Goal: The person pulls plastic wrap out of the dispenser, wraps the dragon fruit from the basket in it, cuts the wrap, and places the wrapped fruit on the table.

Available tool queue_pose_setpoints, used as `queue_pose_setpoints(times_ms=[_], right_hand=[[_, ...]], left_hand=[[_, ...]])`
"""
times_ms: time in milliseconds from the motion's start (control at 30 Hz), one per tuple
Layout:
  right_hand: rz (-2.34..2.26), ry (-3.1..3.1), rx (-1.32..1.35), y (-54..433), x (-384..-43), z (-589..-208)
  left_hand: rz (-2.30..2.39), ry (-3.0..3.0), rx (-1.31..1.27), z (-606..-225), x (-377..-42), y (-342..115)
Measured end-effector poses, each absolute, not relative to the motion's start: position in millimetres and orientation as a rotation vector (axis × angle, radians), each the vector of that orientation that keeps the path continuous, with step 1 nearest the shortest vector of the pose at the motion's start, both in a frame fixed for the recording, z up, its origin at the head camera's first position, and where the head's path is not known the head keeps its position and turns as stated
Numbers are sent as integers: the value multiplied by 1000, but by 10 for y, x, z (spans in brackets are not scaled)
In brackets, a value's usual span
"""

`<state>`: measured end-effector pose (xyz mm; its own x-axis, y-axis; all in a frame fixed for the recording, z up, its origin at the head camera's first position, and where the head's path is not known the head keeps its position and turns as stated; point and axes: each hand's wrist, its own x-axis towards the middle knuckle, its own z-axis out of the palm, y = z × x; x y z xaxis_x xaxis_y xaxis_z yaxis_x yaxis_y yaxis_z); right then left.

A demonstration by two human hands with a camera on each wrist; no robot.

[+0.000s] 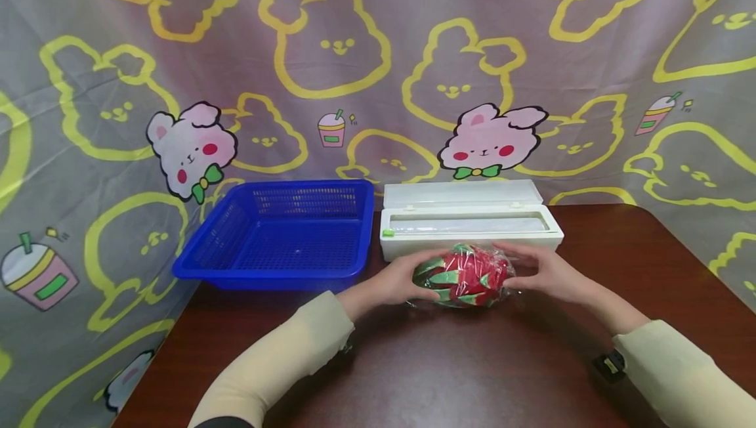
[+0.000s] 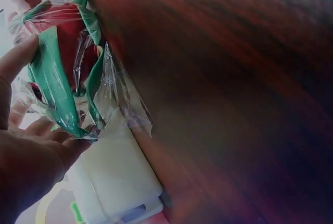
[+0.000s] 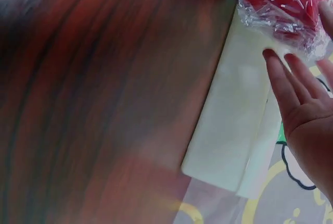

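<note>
A red dragon fruit [image 1: 466, 276] with green scales is wrapped in clear plastic film, in front of the white box on the table. My left hand [image 1: 397, 281] holds its left end, thumb and fingers on opposite sides in the left wrist view, where a loose flap of film [image 2: 127, 101] sticks out. At the fruit's right end is my right hand [image 1: 546, 275], its fingers extended. In the right wrist view those fingers [image 3: 283, 86] stand just off the crinkled film, with the thumb beside it; whether the thumb touches I cannot tell.
Behind the fruit stands a white cling film box [image 1: 472, 241], lid raised, a film roll inside and a green tab at its left. A blue plastic basket [image 1: 274, 280] sits to the left on the brown table [image 1: 466, 369]. A patterned curtain [image 1: 378, 113] hangs behind.
</note>
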<state>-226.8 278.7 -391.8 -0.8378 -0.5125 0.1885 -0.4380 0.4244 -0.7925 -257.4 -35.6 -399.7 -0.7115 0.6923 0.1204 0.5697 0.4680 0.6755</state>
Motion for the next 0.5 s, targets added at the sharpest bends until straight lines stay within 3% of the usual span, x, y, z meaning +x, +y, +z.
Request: queue_pose_setpoints(times_ms=[500], right_hand=[[-1423, 2622, -746, 2828, -2313, -3960]], left_hand=[[985, 2490, 1095, -3958, -2648, -370]])
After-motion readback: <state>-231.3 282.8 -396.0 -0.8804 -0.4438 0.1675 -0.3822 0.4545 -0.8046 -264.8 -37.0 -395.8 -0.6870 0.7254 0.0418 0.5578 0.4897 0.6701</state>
